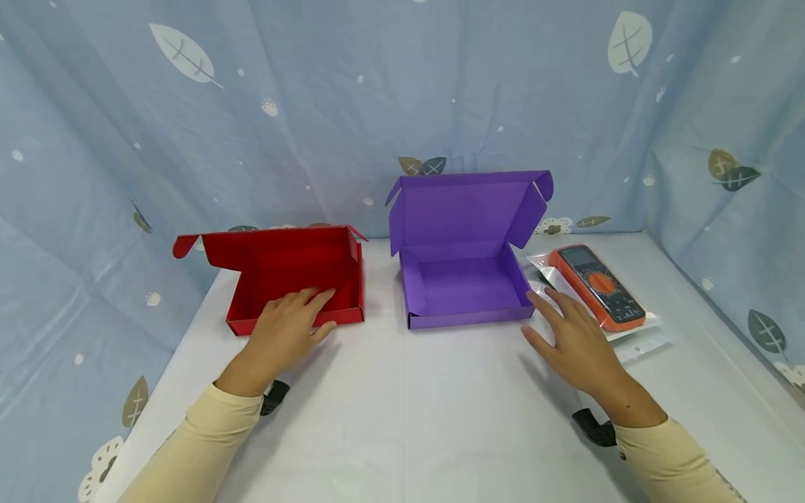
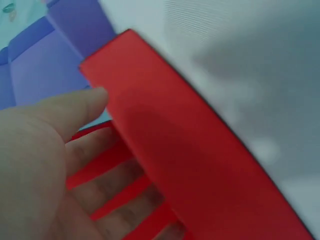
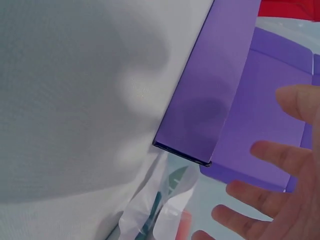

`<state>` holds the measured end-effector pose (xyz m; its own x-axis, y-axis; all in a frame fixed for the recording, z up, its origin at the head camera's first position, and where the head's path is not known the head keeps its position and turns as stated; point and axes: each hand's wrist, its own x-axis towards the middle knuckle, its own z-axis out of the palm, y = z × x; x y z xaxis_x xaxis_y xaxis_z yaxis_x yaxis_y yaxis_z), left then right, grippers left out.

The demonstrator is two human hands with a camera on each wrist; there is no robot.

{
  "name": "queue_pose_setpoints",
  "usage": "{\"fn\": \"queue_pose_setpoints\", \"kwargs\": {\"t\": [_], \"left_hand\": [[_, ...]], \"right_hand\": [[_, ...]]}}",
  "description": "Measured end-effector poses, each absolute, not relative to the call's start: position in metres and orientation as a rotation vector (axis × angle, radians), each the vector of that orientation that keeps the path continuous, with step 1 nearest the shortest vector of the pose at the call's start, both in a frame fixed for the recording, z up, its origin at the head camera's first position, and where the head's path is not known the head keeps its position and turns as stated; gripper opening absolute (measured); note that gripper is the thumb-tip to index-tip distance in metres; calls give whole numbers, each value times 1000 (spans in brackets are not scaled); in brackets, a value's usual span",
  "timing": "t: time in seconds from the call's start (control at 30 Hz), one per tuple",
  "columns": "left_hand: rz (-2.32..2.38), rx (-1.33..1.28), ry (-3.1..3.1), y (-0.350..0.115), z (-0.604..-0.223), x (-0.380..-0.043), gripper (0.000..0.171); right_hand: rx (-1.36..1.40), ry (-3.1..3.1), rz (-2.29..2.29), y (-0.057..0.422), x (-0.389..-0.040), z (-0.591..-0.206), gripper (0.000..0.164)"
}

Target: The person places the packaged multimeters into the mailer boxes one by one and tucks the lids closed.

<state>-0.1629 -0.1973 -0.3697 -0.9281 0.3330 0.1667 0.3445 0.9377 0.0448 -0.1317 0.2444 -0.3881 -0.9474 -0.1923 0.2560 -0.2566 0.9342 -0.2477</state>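
Note:
My left hand [image 1: 283, 334] is over the front of an open red cardboard box [image 1: 349, 316], fingers spread and reaching in past its front wall. In the left wrist view the thumb [image 2: 95, 104] lies right at the wall's top edge. The right hand [image 1: 580, 349] hovers with spread fingers by the front right corner of an open purple cardboard box [image 1: 468, 321], holding nothing. Beyond that hand, an orange and black multimeter [image 1: 619, 299] lies in clear plastic packaging. The raised lids of both boxes stand at their backs.
Under the multimeter, more clear plastic bags [image 1: 641, 347] spread over the white tabletop [image 1: 402, 412]. A blue leaf-patterned curtain [image 1: 352, 105] hangs behind the boxes and along both sides. Dark straps [image 1: 274, 398] circle the wrists.

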Motion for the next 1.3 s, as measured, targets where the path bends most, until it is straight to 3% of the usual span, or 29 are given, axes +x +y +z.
{"fn": "queue_pose_setpoints", "kwargs": {"t": [0.33,1.3], "left_hand": [[-103,-576,-2878,-213,-383,-167,41],[-45,-774,-2891,-186,-378,-134,43]], "right_hand": [[343,-2891,448,240,-132,-388,59],[372,-2925,484,240,-128,-390,56]]}}
